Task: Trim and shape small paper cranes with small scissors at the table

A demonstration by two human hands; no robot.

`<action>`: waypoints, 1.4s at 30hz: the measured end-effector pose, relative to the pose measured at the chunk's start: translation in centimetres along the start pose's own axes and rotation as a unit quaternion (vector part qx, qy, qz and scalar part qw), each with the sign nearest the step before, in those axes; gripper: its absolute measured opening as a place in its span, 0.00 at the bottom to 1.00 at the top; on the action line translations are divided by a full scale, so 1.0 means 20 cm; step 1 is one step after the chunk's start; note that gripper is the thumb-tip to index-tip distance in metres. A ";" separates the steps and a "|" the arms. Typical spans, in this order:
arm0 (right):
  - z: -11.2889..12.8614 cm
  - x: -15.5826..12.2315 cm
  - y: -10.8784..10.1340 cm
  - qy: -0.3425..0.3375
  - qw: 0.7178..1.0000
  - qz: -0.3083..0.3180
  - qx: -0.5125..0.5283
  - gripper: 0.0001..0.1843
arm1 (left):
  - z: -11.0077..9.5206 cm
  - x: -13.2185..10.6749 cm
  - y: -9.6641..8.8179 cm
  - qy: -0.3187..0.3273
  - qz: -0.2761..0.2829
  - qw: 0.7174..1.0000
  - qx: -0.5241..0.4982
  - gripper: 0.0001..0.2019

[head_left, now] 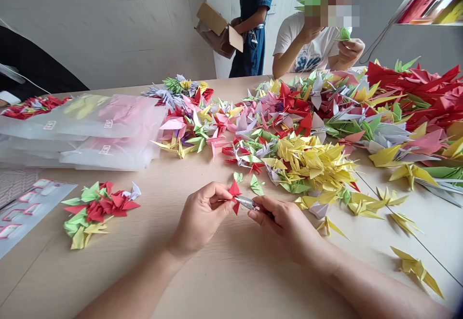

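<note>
My left hand (201, 215) pinches a small red folded paper crane (235, 194) just above the wooden table (224, 280). My right hand (285, 222) grips a small metal tool, like tweezers (247, 202), whose tip touches the red crane. Both hands are closed and meet near the table's middle. Two small green folded pieces (253, 183) lie just beyond the hands. A big heap of yellow cranes (311, 162) sits right behind my right hand.
A small pile of red, green and yellow cranes (96, 208) lies at the left. Clear plastic bags (94, 133) of folded paper are stacked at far left. Mixed cranes (325, 112) cover the far and right table. Across it one person sits folding; another stands holding a cardboard box (217, 30).
</note>
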State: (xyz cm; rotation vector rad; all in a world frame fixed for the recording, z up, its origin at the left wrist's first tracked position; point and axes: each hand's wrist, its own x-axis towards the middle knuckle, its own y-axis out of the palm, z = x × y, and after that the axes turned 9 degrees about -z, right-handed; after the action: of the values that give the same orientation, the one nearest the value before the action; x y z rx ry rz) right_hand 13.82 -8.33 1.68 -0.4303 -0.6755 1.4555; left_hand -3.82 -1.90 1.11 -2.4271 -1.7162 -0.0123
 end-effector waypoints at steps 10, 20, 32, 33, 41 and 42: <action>-0.01 -0.01 0.01 -0.002 1.000 0.000 -0.013 0.13 | 0.00 -0.01 0.00 0.012 0.012 1.000 -0.007 0.03; 0.00 0.00 0.01 -0.004 1.000 -0.007 -0.016 0.13 | 0.00 0.00 0.00 0.003 0.016 1.000 -0.016 0.02; -0.01 -0.01 0.01 0.000 1.000 -0.001 -0.008 0.14 | 0.00 -0.01 0.00 -0.003 0.015 1.000 -0.011 0.02; -0.01 -0.01 0.01 -0.002 1.000 -0.001 -0.007 0.14 | 0.00 -0.01 0.00 -0.002 0.016 1.000 -0.012 0.02; -0.01 -0.01 0.01 0.016 1.000 0.006 0.010 0.14 | 0.00 0.00 0.00 -0.003 0.017 1.000 -0.017 0.02; -0.01 -0.01 0.01 0.019 1.000 0.008 0.013 0.14 | 0.00 0.00 0.00 -0.003 0.015 1.000 -0.017 0.02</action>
State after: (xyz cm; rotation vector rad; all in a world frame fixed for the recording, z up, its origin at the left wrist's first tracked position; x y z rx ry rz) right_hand 13.80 -8.48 1.49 -0.4434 -0.6241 1.4669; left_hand -3.85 -1.96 1.18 -2.4793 -1.6959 -0.0297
